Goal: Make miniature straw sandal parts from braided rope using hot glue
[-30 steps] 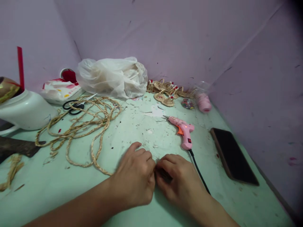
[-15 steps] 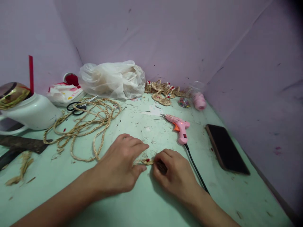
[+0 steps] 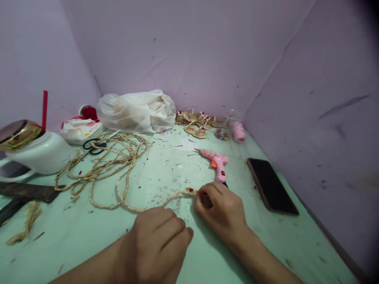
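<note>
My right hand [image 3: 220, 211] is closed around the end of a braided straw cord [image 3: 177, 193], with a small red bit [image 3: 191, 189] showing just outside the fingertips. From there the cord runs left, behind my left hand, to a loose tangle of the same cord [image 3: 127, 157]. Nearer to me, my left hand [image 3: 161, 242] is curled with its back toward the camera. Its fingertips are hidden, so what they hold, if anything, does not show. A pink glue gun [image 3: 217, 161] lies on its side just beyond my right hand.
Right of the glue gun lies a phone [image 3: 274, 187]. Scissors [image 3: 96, 146], a white mug [image 3: 50, 152] and a hammer-like tool [image 3: 28, 192] are at left. Behind stand a plastic bag [image 3: 137, 112], woven straw pieces [image 3: 195, 130], beads [image 3: 221, 134] and a pink spool [image 3: 238, 133].
My left hand has drawn back from the cord toward me and curled its spread fingers. My right hand keeps its grip on the cord. The whole view has shifted slightly.
</note>
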`<state>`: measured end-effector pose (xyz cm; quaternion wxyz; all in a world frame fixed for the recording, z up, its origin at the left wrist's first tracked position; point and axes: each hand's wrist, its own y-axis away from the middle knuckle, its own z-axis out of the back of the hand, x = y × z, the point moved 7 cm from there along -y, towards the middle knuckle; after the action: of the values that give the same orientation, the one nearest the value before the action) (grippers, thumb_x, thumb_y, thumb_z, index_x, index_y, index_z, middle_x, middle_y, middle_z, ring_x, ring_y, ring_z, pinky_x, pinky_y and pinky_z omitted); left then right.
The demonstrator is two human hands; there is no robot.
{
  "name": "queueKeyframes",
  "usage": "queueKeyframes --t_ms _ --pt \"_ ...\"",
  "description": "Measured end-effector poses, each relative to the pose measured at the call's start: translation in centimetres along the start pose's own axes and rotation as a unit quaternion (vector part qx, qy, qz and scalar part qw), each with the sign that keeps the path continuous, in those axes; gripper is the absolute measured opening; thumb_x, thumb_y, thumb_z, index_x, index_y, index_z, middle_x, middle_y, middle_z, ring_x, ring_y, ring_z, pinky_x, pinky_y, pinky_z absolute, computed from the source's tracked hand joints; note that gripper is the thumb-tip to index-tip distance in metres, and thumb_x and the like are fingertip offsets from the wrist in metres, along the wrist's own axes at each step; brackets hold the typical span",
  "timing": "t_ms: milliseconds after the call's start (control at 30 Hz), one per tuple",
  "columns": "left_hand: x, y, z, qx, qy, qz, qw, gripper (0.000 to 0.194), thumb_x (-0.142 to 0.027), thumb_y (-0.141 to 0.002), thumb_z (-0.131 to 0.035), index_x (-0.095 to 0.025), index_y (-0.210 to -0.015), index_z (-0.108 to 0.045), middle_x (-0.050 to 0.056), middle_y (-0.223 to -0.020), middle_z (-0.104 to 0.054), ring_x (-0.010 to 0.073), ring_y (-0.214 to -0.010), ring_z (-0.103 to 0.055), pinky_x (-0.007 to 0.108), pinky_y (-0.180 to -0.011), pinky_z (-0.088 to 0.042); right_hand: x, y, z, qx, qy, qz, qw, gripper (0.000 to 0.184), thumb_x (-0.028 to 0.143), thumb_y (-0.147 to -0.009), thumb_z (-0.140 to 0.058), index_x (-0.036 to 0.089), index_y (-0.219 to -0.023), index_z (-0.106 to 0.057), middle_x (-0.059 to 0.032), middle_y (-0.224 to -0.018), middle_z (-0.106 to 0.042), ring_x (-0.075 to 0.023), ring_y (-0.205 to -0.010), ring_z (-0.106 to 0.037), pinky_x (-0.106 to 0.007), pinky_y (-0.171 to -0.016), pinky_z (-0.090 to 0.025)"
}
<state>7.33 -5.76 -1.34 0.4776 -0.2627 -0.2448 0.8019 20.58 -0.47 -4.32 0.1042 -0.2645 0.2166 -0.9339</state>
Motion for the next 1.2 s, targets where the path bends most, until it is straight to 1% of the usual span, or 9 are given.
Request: queueKeyframes --t_ms 67,167,367,500,567,833,1000,1100,1200 --pt "0.3 0.3 -1.8 0.055 0.024 0.02 0.998 0.019 -0.007 -0.075 -0.045 -0.016 -0.084 -0.058 0.004 -0.06 -0.056 0.0176 -0.055 -0.049 0.031 -0.05 -0.039 -1.7 -0.3 0.1 0.003 -0.118 -0.101 0.988 0.006 0.016 -0.067 -0.056 0.017 -0.065 -0.061 -0.0024 -0.065 -0.058 -0.0157 -0.061 -0.051 -0.028 -0.06 -0.039" --pt "1.5 0.4 -3.4 0.088 0.055 0.11 0.989 0.018 -0.009 -0.08 -0.042 -0.015 -0.085 -0.059 0.006 -0.066 -0.056 0.0179 -0.061 -0.052 0.03 -0.052 -0.041 -3.3 0.2 -1.1 0.048 -0.311 -0.272 0.909 0.003 0.02 -0.062 -0.061 0.017 -0.062 -0.06 0.0015 -0.057 -0.054 -0.0126 -0.052 -0.047 -0.026 -0.053 -0.038" --pt "2.5 0.4 -3.3 0.04 0.165 0.205 0.964 0.018 -0.013 -0.083 -0.041 -0.016 -0.084 -0.059 0.005 -0.071 -0.058 0.0159 -0.066 -0.055 0.028 -0.059 -0.043 -2.3 0.9 -2.5 0.095 -0.438 -0.33 0.831 0.012 0.026 -0.064 -0.063 0.016 -0.061 -0.058 0.0048 -0.048 -0.05 -0.008 -0.042 -0.041 -0.021 -0.044 -0.034" --pt "5.1 1.7 -4.6 0.001 0.347 0.446 0.825 0.022 -0.031 -0.079 -0.052 -0.015 -0.092 -0.06 0.0 -0.061 -0.054 0.0104 -0.051 -0.047 0.021 -0.046 -0.039 -1.0 1.9 -3.9 0.14 -0.571 -0.355 0.727 0.019 0.031 -0.062 -0.072 0.015 -0.063 -0.06 0.0033 -0.052 -0.055 -0.0078 -0.046 -0.047 -0.021 -0.047 -0.039" --pt "5.6 1.8 -5.1 -0.002 0.404 0.491 0.772 0.025 -0.037 -0.076 -0.056 -0.014 -0.084 -0.062 -0.003 -0.055 -0.048 0.008 -0.045 -0.039 0.018 -0.04 -0.032 -0.4 2.3 -4.5 0.161 -0.61 -0.36 0.687 0.023 0.031 -0.059 -0.077 0.014 -0.065 -0.063 0.0015 -0.056 -0.06 -0.0088 -0.05 -0.052 -0.021 -0.05 -0.043" --pt "6.1 0.9 -3.4 -0.048 0.385 0.481 0.786 0.025 -0.034 -0.067 -0.061 -0.015 -0.052 -0.055 -0.001 -0.056 -0.047 0.01 -0.052 -0.042 0.02 -0.044 -0.035 -0.3 2.9 -5.4 0.176 -0.592 -0.371 0.694 0.026 0.032 -0.051 -0.082 0.013 -0.063 -0.068 -0.0008 -0.056 -0.065 -0.0103 -0.049 -0.057 -0.024 -0.054 -0.046" --pt "6.5 1.6 -3.5 -0.065 0.381 0.52 0.762 0.017 -0.031 -0.065 -0.059 -0.016 -0.06 -0.056 -0.002 -0.051 -0.047 0.0103 -0.05 -0.042 0.021 -0.045 -0.035 -0.3 2.6 -5.2 0.21 -0.528 -0.332 0.753 0.025 0.034 -0.058 -0.077 0.012 -0.068 -0.07 -0.0021 -0.058 -0.064 -0.0106 -0.05 -0.054 -0.024 -0.052 -0.045" --pt "6.9 2.2 -4.0 -0.043 0.355 0.544 0.759 0.019 -0.031 -0.063 -0.06 -0.013 -0.069 -0.061 -0.001 -0.051 -0.053 0.0095 -0.047 -0.041 0.02 -0.043 -0.032 -1.5 2.0 -4.3 0.141 -0.511 -0.335 0.779 0.022 0.026 -0.055 -0.078 0.014 -0.07 -0.066 0.0006 -0.059 -0.062 -0.0103 -0.05 -0.052 -0.023 -0.05 -0.044" --pt "7.2 2.2 -4.0 -0.049 0.308 0.518 0.797 0.017 -0.029 -0.065 -0.059 -0.013 -0.07 -0.062 0.001 -0.056 -0.058 0.0101 -0.048 -0.045 0.02 -0.044 -0.034 -2.6 1.5 -3.2 0.063 -0.507 -0.324 0.797 0.024 0.017 -0.052 -0.079 0.016 -0.069 -0.062 0.0048 -0.056 -0.056 -0.0089 -0.051 -0.05 -0.021 -0.049 -0.041"
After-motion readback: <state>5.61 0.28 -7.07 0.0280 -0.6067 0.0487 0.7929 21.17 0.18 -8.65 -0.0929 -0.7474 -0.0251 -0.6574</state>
